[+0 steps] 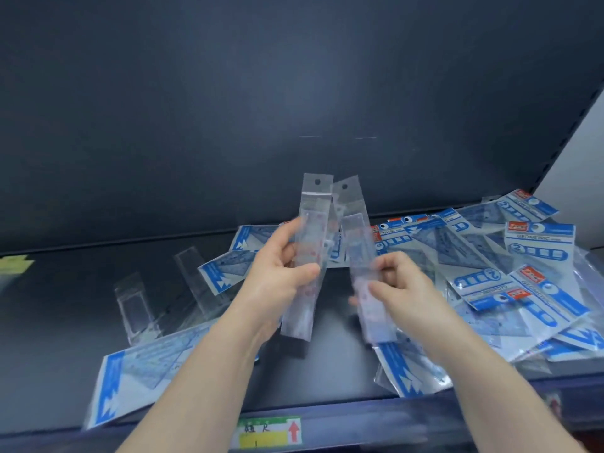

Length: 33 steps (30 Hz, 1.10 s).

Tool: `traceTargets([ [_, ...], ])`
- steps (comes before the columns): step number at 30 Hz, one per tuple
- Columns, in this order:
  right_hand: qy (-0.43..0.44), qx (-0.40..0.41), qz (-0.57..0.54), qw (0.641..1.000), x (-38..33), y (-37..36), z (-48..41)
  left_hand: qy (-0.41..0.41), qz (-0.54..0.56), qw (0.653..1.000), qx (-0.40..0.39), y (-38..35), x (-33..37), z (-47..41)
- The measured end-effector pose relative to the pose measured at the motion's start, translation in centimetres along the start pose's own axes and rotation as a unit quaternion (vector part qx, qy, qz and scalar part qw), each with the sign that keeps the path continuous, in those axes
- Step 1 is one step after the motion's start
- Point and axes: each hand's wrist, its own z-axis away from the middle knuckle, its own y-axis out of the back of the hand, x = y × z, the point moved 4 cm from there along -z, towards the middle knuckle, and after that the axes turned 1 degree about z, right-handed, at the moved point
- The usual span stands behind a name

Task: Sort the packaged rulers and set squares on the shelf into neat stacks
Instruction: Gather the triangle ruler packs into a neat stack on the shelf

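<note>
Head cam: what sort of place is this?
Probably a stationery shop aisle: a dark display shelf with a label tag on its front edge, strewn with hang-hole retail packs of set squares and rulers.

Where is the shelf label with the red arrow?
Head view, bottom centre: the shelf label sits on the shelf's front edge, just right of the left forearm.

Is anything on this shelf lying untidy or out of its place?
Yes. On the right, the blue set-square packs lie in a loose heap, crossing at many angles. At the front left, one blue pack lies askew against the shelf's front edge. Clear ruler packs are scattered behind it.
</note>
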Motion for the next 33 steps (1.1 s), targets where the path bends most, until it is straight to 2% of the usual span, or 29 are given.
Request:
traceTargets([
  [3, 0.010, -0.044, -0.025, 0.999, -0.8, -2.9, -0.5, -0.077, 0.049, 0.995, 0.031, 0.9, 1.5, 0.5],
  [5, 0.020, -0.057, -0.031, 0.998, -1.2, -4.3, -0.8, -0.096, 0.044, 0.994, 0.039, 1.7, 1.9, 0.7],
  [8, -0.006, -0.074, -0.051, 0.996, -1.4, -6.4, -1.3, -0.077, 0.024, 0.995, 0.053, 3.0, 1.2, 1.3],
  [12, -0.053, -0.111, -0.051, 0.991, -1.4, -9.7, -1.4, -0.082, 0.068, 0.991, 0.085, 6.0, 1.2, 2.6],
  [14, -0.048, -0.131, -0.083, 0.987, -2.0, -11.5, -1.3, -0.062, 0.069, 0.992, 0.087, 7.6, 1.0, 2.5],
  [18, -0.017, -0.169, -0.128, 0.977, -4.0, -15.0, -0.7, 0.028, -0.021, 0.994, 0.107, 10.0, -1.3, 2.7],
  [23, -0.003, -0.172, -0.125, 0.977, -5.4, -19.4, -0.6, 0.036, -0.101, 0.986, 0.128, 13.6, -2.2, 3.0],
  [26, 0.021, -0.168, -0.068, 0.983, -6.1, -22.9, -0.5, 0.052, -0.145, 0.977, 0.149, 15.9, -2.3, 3.5],
  [30, 0.088, -0.199, 0.035, 0.975, -8.0, -27.8, 0.1, 0.076, -0.125, 0.965, 0.218, 21.2, -2.7, 4.6],
  [31, 0.116, -0.207, 0.079, 0.968, -8.3, -28.8, 0.1, 0.078, -0.117, 0.962, 0.235, 22.9, -2.9, 5.0],
  [33, 0.188, -0.179, 0.256, 0.931, -8.6, -30.3, -0.2, 0.076, -0.155, 0.944, 0.280, 26.6, -3.1, 5.9],
])
